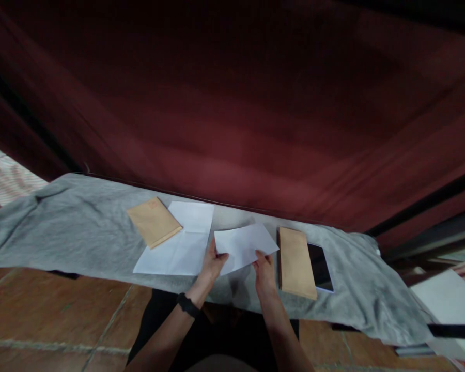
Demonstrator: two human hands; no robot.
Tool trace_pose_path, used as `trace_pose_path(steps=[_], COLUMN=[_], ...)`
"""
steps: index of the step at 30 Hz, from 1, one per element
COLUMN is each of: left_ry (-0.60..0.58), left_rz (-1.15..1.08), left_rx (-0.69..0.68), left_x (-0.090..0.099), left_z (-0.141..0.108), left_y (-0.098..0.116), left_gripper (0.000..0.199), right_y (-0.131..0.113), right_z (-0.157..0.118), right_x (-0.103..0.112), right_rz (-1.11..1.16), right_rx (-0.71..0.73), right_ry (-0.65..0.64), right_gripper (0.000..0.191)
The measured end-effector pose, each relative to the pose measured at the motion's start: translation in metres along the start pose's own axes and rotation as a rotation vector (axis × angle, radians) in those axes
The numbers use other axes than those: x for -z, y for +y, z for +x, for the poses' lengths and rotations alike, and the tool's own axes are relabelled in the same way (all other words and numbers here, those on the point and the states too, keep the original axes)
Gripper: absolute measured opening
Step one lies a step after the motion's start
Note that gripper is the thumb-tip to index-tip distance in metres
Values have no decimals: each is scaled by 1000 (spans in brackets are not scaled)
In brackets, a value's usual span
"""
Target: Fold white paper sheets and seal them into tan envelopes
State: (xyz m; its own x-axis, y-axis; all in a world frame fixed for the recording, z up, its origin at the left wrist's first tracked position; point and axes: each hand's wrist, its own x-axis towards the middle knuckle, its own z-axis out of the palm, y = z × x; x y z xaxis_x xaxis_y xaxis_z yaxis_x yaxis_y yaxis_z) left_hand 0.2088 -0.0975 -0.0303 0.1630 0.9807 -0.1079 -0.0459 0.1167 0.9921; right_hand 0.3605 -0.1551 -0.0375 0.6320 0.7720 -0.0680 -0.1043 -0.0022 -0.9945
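A sheet of white paper is held in front of me, slightly tilted and bent, over the grey cloth. My left hand grips its left edge, thumb on top. At its lower right edge my right hand pinches the same sheet. More white paper with crease lines lies flat to the left of my left hand. On that paper rests a brown envelope with a small reddish mark near its top. Close to my right hand lies a stack of brown envelopes.
A grey cloth covers the long narrow surface. Partly under the envelope stack is a dark-screened tablet or phone. A dark red panel stands along the far edge. White boards or boxes are at the lower right, above a tiled floor.
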Motion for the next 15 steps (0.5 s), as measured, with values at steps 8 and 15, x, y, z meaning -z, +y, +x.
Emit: trace_pose_path(steps=[8,15], left_ry=[-4,28], left_rz=[725,1288], left_rx=[-213,-489], left_x=[28,9], left_z=[33,17], left_y=[-8,-3], left_gripper=[79,59], right_y=[33,19], right_z=[-15,-23], right_x=[42,37], right_rz=[-51,-533], right_rx=[-72,401], right_ry=[178,14], right_gripper=[70,47])
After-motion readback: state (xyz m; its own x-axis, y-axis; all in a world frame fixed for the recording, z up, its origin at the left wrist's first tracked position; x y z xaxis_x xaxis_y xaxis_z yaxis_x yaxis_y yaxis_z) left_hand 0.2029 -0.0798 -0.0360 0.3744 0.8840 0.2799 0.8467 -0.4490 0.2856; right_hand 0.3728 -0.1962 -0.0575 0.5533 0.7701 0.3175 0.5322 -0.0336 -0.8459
